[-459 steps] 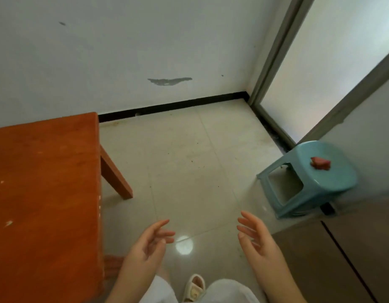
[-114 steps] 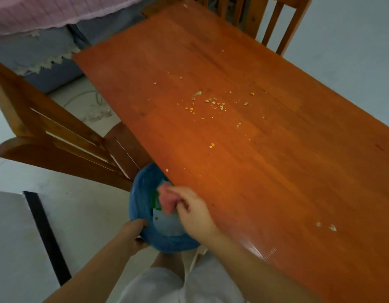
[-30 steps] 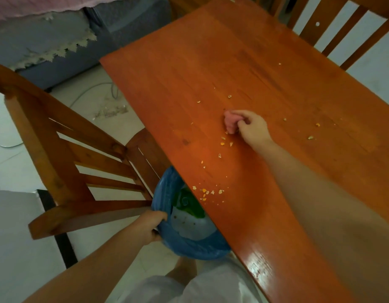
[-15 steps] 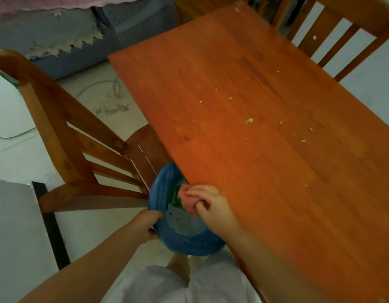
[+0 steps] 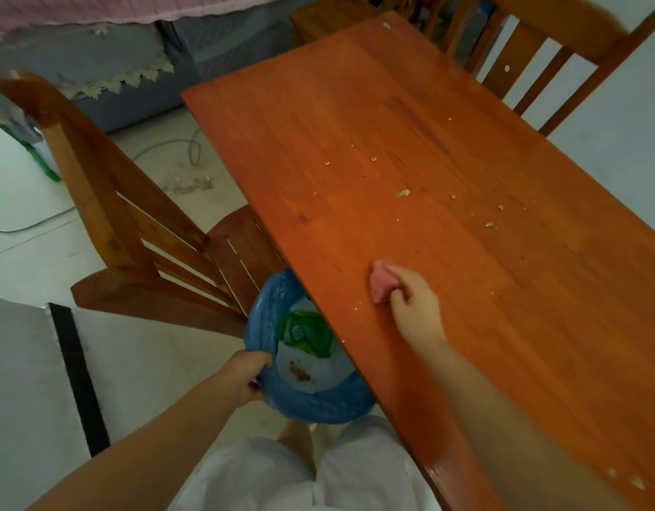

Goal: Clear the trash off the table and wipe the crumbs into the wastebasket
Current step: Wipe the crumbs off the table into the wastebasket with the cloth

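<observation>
While the left hand (image 5: pixel 250 376) gripped the wastebasket (image 5: pixel 307 407) below the table (image 5: pixel 539 326) edge, the right hand (image 5: pixel 414 307), clutching a cloth (image 5: pixel 379 287), lay nearer the crumbs (image 5: pixel 403 193) beyond.

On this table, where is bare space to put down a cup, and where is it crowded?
Bare: the table's far-left corner, and the near stretch right of the right hand holding the pink cloth. Crowded: crumbs scattered mid-table toward the right edge.

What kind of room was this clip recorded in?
Most likely a home dining area: a wooden dining table with slat-backed wooden chairs on both sides, a tiled floor, and a sofa draped in a lace-edged cover just beyond.
</observation>
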{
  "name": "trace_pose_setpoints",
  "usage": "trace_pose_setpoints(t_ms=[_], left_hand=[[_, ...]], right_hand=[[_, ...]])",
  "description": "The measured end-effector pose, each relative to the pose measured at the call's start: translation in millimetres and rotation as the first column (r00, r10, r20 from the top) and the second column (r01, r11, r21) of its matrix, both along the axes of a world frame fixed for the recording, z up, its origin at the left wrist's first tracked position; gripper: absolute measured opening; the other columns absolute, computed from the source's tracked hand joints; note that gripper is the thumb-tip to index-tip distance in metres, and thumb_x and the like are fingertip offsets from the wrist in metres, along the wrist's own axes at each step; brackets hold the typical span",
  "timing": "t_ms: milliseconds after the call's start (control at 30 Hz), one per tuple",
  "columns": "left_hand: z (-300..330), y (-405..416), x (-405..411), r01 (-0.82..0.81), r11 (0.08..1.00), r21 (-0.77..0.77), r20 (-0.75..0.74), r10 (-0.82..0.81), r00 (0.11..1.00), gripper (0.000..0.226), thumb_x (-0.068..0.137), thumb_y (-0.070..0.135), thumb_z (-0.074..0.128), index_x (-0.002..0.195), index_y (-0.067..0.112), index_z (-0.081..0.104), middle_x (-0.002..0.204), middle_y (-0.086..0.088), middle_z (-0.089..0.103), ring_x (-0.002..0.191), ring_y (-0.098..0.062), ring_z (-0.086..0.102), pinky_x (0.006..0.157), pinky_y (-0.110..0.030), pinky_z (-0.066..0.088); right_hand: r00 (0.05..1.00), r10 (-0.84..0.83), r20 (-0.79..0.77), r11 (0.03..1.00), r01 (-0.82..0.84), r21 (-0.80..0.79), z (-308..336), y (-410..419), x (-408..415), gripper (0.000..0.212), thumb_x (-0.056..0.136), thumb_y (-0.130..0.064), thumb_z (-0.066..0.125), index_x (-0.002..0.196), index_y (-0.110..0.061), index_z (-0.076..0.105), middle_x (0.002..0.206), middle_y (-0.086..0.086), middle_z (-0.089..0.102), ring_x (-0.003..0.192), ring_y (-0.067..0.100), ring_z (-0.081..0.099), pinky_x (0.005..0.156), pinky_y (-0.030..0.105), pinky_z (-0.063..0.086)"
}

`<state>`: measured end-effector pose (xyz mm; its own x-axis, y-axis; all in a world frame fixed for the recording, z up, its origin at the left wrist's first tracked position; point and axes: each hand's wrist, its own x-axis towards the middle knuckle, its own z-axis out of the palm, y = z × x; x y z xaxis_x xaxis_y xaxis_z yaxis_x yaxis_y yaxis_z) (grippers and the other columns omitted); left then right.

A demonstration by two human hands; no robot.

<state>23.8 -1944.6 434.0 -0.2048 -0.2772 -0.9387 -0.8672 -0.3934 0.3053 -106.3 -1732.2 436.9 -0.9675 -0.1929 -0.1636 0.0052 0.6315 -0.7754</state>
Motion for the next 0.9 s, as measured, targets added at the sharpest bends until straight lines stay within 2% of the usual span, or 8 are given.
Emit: trace_pose_setpoints(t_ms=[133, 233, 367, 433, 500, 600, 767, 900], left_hand=[[3.1, 7.7, 1.6, 0.018, 1.000, -0.017, 0.008, -0.018, 1.000, 0.041, 0.086, -0.007, 0.042, 0.127, -0.003, 0.045, 0.101, -0.020, 0.055, 0.089, -0.034, 0.055, 0.075, -0.047, 0.051], [4.9, 15.6, 1.1, 0.008, 1.000, -0.020, 0.008, -0.008, 1.000, 0.043, 0.087, -0.008, 0.041, 0.130, -0.005, 0.043, 0.084, -0.016, 0.050, 0.073, -0.030, 0.051, 0.079, -0.047, 0.049], [6.0, 23.6, 1.0, 0.034, 0.999, -0.028, 0.016, -0.034, 0.999, 0.043, 0.086, -0.009, 0.040, 0.129, -0.006, 0.044, 0.096, -0.021, 0.054, 0.090, -0.037, 0.052, 0.078, -0.048, 0.049], [5.8, 25.5, 1.0, 0.029, 0.999, -0.021, 0.015, -0.028, 0.999, 0.040, 0.085, -0.010, 0.039, 0.124, -0.006, 0.046, 0.095, -0.021, 0.054, 0.084, -0.035, 0.054, 0.067, -0.047, 0.050], [5.6, 26.1, 0.7, 0.012, 1.000, -0.023, 0.018, -0.012, 1.000, 0.034, 0.085, -0.010, 0.039, 0.117, -0.003, 0.047, 0.087, -0.019, 0.052, 0.075, -0.032, 0.052, 0.060, -0.043, 0.049], [4.9, 24.8, 1.0, -0.008, 1.000, -0.030, 0.016, 0.008, 1.000, 0.037, 0.085, -0.009, 0.040, 0.121, -0.003, 0.047, 0.086, -0.018, 0.052, 0.074, -0.030, 0.052, 0.060, -0.042, 0.049], [6.0, 19.8, -2.1, -0.011, 0.999, -0.050, 0.014, 0.011, 1.000, 0.043, 0.086, -0.009, 0.041, 0.129, -0.005, 0.044, 0.087, -0.018, 0.052, 0.082, -0.032, 0.054, 0.075, -0.048, 0.051], [3.5, 12.1, -10.1, -0.029, 0.998, -0.053, 0.015, 0.030, 0.999, 0.045, 0.086, -0.008, 0.042, 0.131, -0.004, 0.042, 0.099, -0.019, 0.054, 0.099, -0.035, 0.051, 0.081, -0.045, 0.048]], right_hand=[[0.953, 0.270, -0.137, 0.954, -0.284, -0.095, 8.9, -32.3, 60.3, 0.037, 0.074, 0.015, 0.049, 0.101, -0.003, 0.067, 0.109, 0.011, 0.067, 0.107, -0.013, 0.042, 0.102, 0.008, 0.028], [0.920, 0.391, -0.024, 0.894, -0.386, -0.228, 13.5, -41.1, 85.7, 0.044, 0.077, 0.013, 0.046, 0.112, -0.006, 0.064, 0.115, -0.002, 0.060, 0.108, -0.008, 0.044, 0.098, 0.001, 0.026], [0.994, -0.006, 0.106, 0.950, 0.038, -0.311, 20.3, 4.9, 36.6, 0.046, 0.085, 0.011, 0.043, 0.120, -0.015, 0.057, 0.123, 0.000, 0.057, 0.116, 0.012, 0.051, 0.103, 0.017, 0.034], [0.942, -0.315, 0.116, 0.894, 0.335, -0.298, 22.9, 56.2, -5.4, 0.046, 0.085, 0.012, 0.040, 0.123, -0.010, 0.056, 0.125, 0.009, 0.059, 0.117, 0.018, 0.052, 0.108, 0.032, 0.036], [0.837, -0.543, 0.068, 0.822, 0.546, -0.160, 21.4, 108.5, -34.8, 0.046, 0.086, 0.006, 0.039, 0.126, -0.011, 0.054, 0.127, 0.012, 0.059, 0.117, 0.020, 0.052, 0.108, 0.039, 0.038], [0.781, -0.624, 0.004, 0.781, 0.623, 0.044, 8.5, 141.1, -40.5, 0.045, 0.086, 0.001, 0.039, 0.126, -0.013, 0.054, 0.129, 0.013, 0.057, 0.120, 0.027, 0.051, 0.108, 0.040, 0.036], [0.962, -0.262, -0.081, 0.964, 0.265, 0.027, -8.0, 58.9, 8.6, 0.042, 0.081, 0.012, 0.046, 0.119, -0.002, 0.059, 0.125, 0.018, 0.058, 0.119, 0.031, 0.051, 0.104, 0.026, 0.029], [0.981, 0.191, -0.030, 0.977, -0.193, -0.091, -0.2, -24.0, 52.2, 0.041, 0.082, 0.008, 0.047, 0.116, -0.009, 0.062, 0.122, 0.003, 0.059, 0.113, 0.008, 0.048, 0.104, 0.021, 0.033]])
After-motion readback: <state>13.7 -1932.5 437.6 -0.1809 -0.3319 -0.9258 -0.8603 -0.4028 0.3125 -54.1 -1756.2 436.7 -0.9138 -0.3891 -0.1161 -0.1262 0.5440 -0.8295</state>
